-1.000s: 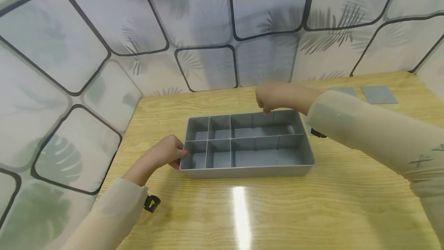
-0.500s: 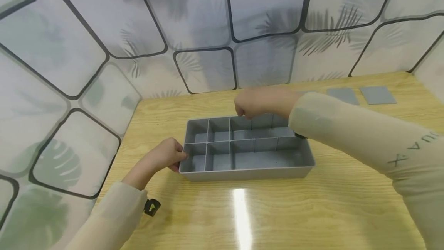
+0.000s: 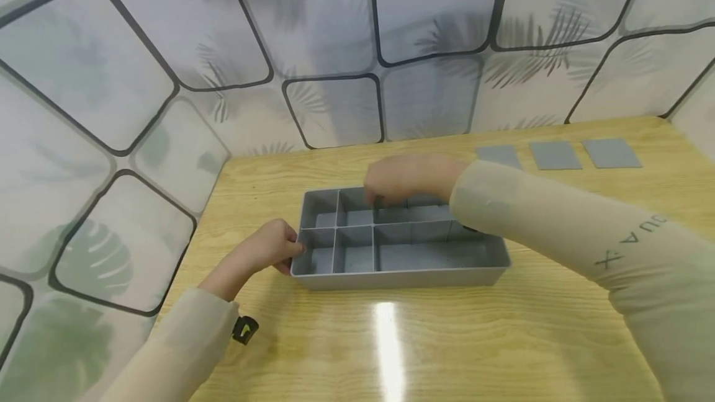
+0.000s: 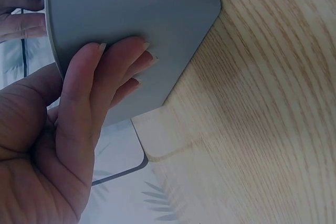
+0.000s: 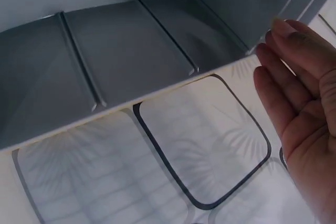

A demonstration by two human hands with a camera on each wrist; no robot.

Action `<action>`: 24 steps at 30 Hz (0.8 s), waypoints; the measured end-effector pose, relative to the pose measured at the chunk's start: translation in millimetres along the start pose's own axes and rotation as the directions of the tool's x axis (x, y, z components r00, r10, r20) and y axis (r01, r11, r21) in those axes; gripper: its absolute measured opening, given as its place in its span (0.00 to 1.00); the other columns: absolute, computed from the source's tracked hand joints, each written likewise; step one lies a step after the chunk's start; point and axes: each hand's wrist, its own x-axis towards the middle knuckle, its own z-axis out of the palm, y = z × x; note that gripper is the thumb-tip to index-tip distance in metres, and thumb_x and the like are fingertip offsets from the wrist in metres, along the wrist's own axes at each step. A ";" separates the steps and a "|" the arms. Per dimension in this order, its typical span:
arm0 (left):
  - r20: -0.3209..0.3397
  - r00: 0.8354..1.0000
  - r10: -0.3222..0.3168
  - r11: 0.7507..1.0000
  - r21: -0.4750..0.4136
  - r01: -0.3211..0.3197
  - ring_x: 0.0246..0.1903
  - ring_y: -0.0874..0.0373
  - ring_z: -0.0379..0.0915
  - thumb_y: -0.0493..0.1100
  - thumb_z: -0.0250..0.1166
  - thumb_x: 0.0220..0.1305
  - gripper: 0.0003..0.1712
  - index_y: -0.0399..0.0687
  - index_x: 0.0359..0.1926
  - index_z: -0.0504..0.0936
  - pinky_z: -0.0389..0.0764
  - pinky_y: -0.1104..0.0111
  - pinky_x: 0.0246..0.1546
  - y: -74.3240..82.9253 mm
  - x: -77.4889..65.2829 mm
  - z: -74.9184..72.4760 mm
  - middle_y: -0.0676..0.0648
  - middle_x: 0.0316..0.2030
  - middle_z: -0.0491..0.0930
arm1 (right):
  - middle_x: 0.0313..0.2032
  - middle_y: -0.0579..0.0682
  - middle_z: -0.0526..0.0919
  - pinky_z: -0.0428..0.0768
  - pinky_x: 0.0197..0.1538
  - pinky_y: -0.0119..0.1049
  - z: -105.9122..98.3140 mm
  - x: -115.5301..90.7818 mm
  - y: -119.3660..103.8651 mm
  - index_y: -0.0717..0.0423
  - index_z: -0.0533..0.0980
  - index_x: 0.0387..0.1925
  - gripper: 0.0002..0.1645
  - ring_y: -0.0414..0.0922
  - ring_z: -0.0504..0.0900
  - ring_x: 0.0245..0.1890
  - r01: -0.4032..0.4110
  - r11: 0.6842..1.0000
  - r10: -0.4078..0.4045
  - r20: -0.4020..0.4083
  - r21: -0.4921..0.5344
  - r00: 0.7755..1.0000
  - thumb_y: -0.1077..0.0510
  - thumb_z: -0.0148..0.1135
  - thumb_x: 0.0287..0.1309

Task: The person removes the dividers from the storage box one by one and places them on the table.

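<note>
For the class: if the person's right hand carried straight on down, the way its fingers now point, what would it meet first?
Most likely an upright divider in the back row of the grey tray. The right hand hangs just above it, fingers pointing down; whether they already touch it is unclear.

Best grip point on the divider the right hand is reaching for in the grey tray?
Probably its top edge, pinched from straight above: the divider stands upright in wall slots of the tray, only that edge exposed. The right hand is over it; the left hand holds the tray's left end.

perhaps home, leaf-print wall panels, wooden table
</note>
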 end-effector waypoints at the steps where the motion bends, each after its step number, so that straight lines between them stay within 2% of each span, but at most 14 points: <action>1: 0.002 1.000 0.006 1.000 0.000 -0.006 0.18 0.54 0.77 0.35 0.55 0.56 0.12 0.34 0.19 0.75 0.81 0.64 0.23 0.8 -0.1 -0.5 0.41 0.19 0.79 | 0.43 0.50 0.81 0.76 0.48 0.36 1.3 1.6 -0.6 0.55 0.78 0.43 0.16 0.46 0.76 0.45 0.010 1.000 -0.010 -0.001 -0.011 1.000 0.65 0.60 0.49; 6: 0.009 1.000 0.016 1.000 -0.003 -0.016 0.18 0.53 0.77 0.35 0.55 0.56 0.11 0.32 0.21 0.76 0.81 0.64 0.23 3.3 0.5 -2.8 0.41 0.19 0.80 | 0.47 0.48 0.79 0.75 0.49 0.35 5.2 10.1 -5.5 0.51 0.78 0.45 0.19 0.44 0.75 0.47 0.002 1.000 -0.002 0.026 0.009 1.000 0.69 0.56 0.51; 13: 0.018 1.000 0.003 1.000 -0.020 -0.003 0.19 0.53 0.77 0.35 0.55 0.56 0.10 0.31 0.25 0.79 0.81 0.64 0.23 3.9 3.5 -2.7 0.39 0.20 0.80 | 0.49 0.47 0.77 0.74 0.50 0.35 11.0 17.7 -13.1 0.49 0.77 0.46 0.19 0.45 0.74 0.48 -0.090 0.996 0.093 0.119 -0.025 0.989 0.69 0.52 0.55; 17: 0.018 1.000 -0.004 1.000 -0.020 0.005 0.19 0.53 0.77 0.35 0.55 0.57 0.10 0.31 0.25 0.78 0.81 0.65 0.23 3.5 3.6 -2.5 0.39 0.20 0.80 | 0.48 0.46 0.77 0.74 0.50 0.35 14.6 19.8 -14.9 0.48 0.78 0.45 0.19 0.44 0.73 0.48 -0.101 0.993 0.108 0.096 -0.067 0.990 0.69 0.51 0.55; 24: 0.014 1.000 -0.006 1.000 -0.019 0.007 0.18 0.53 0.77 0.35 0.55 0.56 0.11 0.31 0.24 0.78 0.81 0.65 0.22 2.0 3.3 -1.3 0.40 0.18 0.80 | 0.42 0.45 0.80 0.76 0.46 0.34 16.8 21.6 -14.8 0.48 0.79 0.38 0.12 0.41 0.75 0.41 -0.079 0.990 0.083 0.035 -0.117 0.996 0.64 0.56 0.53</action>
